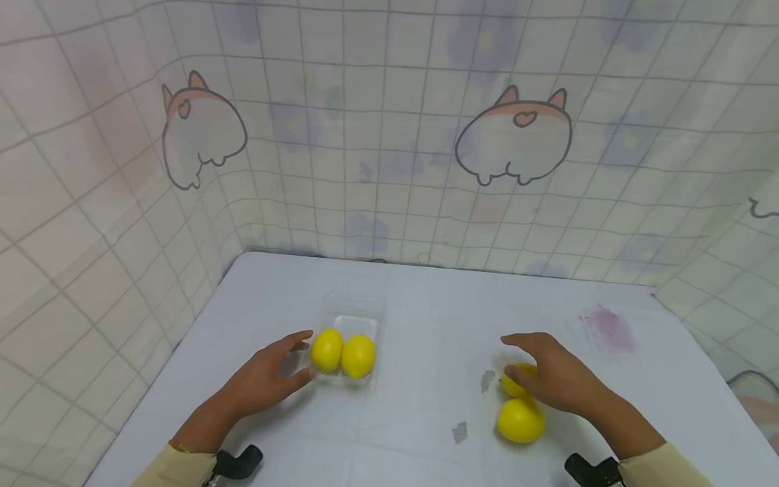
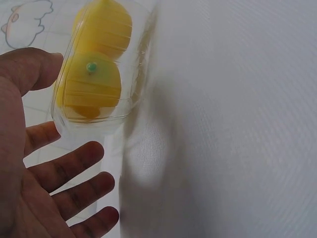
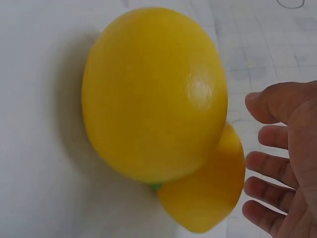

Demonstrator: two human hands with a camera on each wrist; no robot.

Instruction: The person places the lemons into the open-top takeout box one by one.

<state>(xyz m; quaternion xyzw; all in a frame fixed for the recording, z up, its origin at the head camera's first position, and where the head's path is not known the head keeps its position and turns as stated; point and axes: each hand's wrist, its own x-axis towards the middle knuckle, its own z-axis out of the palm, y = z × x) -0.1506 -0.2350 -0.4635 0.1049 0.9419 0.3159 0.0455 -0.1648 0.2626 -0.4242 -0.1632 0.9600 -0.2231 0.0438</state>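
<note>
A clear plastic box (image 1: 356,308) on the table holds two yellow lemons, one (image 1: 326,350) beside the other (image 1: 358,356). My left hand (image 1: 263,379) is at the box's left side, thumb and fingers spread; the left wrist view shows the thumb right at the wall of the box (image 2: 94,119). Two more lemons lie on the table at the right, the nearer one (image 1: 521,420) in front of the farther one (image 1: 517,380). Over the farther lemon is my right hand (image 1: 562,375), fingers extended, partly hiding it. In the right wrist view the hand (image 3: 282,158) holds nothing.
Two small grey patches (image 1: 460,432) mark the white table (image 1: 420,325) left of the loose lemons. A pink stain (image 1: 608,329) shows at the far right. Patterned cloth (image 1: 395,135) hangs behind and beside the table.
</note>
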